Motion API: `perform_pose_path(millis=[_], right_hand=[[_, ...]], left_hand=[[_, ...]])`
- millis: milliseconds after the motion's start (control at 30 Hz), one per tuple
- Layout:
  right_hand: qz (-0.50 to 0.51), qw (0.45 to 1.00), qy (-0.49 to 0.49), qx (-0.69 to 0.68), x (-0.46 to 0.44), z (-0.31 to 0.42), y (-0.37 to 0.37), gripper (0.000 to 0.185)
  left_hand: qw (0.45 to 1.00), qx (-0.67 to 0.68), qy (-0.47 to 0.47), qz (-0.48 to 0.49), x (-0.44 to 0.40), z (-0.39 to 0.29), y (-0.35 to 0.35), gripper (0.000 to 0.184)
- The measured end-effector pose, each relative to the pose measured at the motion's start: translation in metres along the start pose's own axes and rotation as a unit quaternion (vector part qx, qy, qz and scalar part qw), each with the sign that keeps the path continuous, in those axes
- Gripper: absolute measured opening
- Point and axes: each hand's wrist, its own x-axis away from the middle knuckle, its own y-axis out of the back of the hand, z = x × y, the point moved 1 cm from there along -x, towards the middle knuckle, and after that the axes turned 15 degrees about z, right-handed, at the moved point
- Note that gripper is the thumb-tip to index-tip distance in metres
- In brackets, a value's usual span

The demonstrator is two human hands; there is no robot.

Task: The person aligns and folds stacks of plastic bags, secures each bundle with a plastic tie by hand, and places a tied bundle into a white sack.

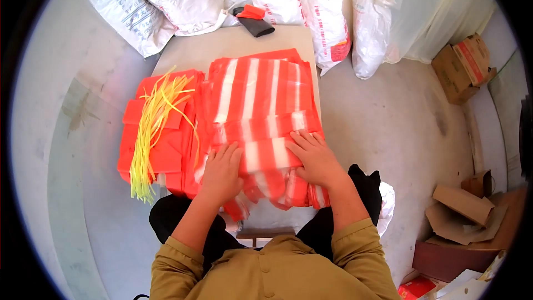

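A stack of red-and-white striped thin plastic (pixel 261 91), which looks like flat plastic bags, lies on the table in front of me. Its near end is folded across and hangs crumpled over the table's front edge. My left hand (pixel 224 171) rests flat on the left of the fold, fingers stretched out. On the right of the same fold lies my right hand (pixel 314 158), its fingers spread and pressing down. Neither hand grips anything. Beside the stack, to the left, a bundle of yellow strips (pixel 152 133) sits on folded red plastic (pixel 176 158).
The table (pixel 191 50) carries a black-and-red item (pixel 255 22) at its far end. Filled white sacks (pixel 322 19) line the wall behind it. Cardboard boxes (pixel 463 69) stand at the right wall, and opened cartons (pixel 466 216) lie at the lower right.
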Motion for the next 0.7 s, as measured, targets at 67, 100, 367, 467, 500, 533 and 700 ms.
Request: perform_pose_path(millis=[67,100,367,467,500,533,700], right_hand=[[-0.020,1.000,-0.001,0.008,0.002,-0.004,-0.004,0.064],[-0.019,1.000,-0.001,0.014,0.002,-0.005,-0.005,0.064],[0.034,0.998,-0.003,-0.057,0.012,-0.001,0.015,0.052],[0.122,0.976,-0.031,-0.176,0.028,0.003,0.035,0.042],[0.094,0.978,-0.038,-0.182,0.032,-0.002,0.035,0.040],[0.065,0.979,-0.046,-0.188,0.036,-0.007,0.034,0.038],[0.019,0.951,-0.130,-0.279,0.033,-0.026,0.045,0.031]], left_hand=[[1.000,-0.012,-0.010,-0.007,-0.002,0.002,0.000,0.061],[1.000,-0.017,-0.014,-0.011,-0.002,0.003,0.001,0.059],[0.990,0.013,-0.006,0.141,0.003,-0.004,0.045,0.047],[0.977,0.065,0.001,0.205,0.015,-0.007,0.063,0.043],[0.974,0.080,-0.007,0.210,0.018,-0.004,0.064,0.042],[0.974,0.096,-0.006,0.207,0.019,-0.001,0.065,0.041],[0.980,0.105,0.004,0.168,0.009,0.015,0.069,0.035]])
